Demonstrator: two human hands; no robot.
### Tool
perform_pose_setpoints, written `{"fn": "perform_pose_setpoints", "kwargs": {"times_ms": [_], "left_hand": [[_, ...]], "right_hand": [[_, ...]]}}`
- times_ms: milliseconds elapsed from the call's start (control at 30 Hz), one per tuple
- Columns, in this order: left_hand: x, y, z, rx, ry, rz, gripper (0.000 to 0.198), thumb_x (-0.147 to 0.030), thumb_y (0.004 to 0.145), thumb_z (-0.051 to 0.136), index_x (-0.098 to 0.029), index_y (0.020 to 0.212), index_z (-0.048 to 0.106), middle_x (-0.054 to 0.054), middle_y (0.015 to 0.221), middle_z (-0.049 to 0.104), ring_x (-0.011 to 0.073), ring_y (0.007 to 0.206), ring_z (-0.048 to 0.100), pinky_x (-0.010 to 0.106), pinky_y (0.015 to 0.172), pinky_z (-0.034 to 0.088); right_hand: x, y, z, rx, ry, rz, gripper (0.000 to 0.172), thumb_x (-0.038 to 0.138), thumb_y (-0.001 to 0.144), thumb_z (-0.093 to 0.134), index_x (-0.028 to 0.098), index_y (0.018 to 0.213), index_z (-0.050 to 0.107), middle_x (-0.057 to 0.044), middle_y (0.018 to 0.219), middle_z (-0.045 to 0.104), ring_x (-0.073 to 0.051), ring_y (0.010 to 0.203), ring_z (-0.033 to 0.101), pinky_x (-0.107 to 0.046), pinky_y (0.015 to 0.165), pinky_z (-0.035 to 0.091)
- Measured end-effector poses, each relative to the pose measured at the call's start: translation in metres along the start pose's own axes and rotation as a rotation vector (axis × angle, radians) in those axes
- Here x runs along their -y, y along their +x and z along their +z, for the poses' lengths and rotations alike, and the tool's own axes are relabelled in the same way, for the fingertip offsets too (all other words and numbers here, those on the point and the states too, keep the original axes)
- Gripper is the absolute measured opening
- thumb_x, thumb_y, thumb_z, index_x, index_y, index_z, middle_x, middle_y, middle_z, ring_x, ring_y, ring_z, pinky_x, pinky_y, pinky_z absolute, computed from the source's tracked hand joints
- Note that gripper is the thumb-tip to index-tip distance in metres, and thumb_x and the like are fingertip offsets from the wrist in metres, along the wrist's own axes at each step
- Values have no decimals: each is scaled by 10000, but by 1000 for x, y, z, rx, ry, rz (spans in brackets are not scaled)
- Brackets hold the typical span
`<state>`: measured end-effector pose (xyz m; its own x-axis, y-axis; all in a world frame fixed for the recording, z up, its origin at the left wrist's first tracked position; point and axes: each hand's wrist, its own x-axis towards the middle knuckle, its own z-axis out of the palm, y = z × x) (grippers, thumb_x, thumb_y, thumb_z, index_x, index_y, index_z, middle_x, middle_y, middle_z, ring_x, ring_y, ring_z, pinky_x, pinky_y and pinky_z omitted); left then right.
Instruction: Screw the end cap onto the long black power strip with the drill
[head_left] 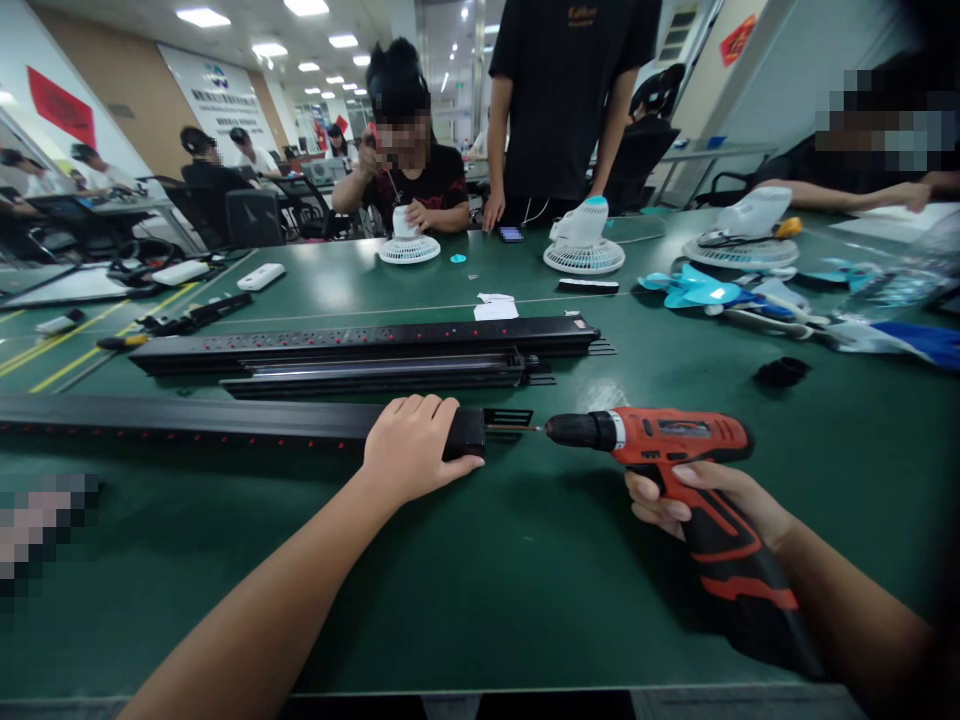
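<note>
Orange and black, the cordless drill (675, 440) in my right hand (705, 500) carries a dark plate on top whose writing is too small to read; the banners on the far wall are likewise illegible from here. Green matting covers the worktop (525, 560), marked with yellow lines at the left, in a bright open hall under ceiling panels where other people sit and stand at the far edge beside small white fans (583, 245). Two more black strips (360, 355) lie across the middle, well apart from my hands. My left hand (412, 445) lies palm down over the near long black power strip (225, 420), fingers curled over its top close to its right end, pressing it to the mat. My right fingers are wrapped tight round the drill's grip, forearm coming in from the lower right, the drill level and its bit (525, 429) pointing left into the strip's end bracket (508, 418).
</note>
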<state>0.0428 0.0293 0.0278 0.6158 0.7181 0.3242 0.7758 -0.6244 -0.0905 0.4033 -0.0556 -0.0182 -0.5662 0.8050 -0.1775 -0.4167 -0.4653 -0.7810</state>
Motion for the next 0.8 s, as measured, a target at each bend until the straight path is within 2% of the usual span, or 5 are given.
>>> {"fn": "perform_pose_setpoints", "kwargs": {"times_ms": [800], "left_hand": [[-1, 0, -1, 6, -1, -8, 640, -707, 831, 541, -167, 1174, 571, 108, 1039, 658, 290, 971, 612, 435, 899, 438]], "right_hand": [[2, 1, 3, 7, -9, -6, 308, 399, 850, 636, 98, 889, 686, -12, 622, 476, -117, 572, 376, -214, 526, 386]]}}
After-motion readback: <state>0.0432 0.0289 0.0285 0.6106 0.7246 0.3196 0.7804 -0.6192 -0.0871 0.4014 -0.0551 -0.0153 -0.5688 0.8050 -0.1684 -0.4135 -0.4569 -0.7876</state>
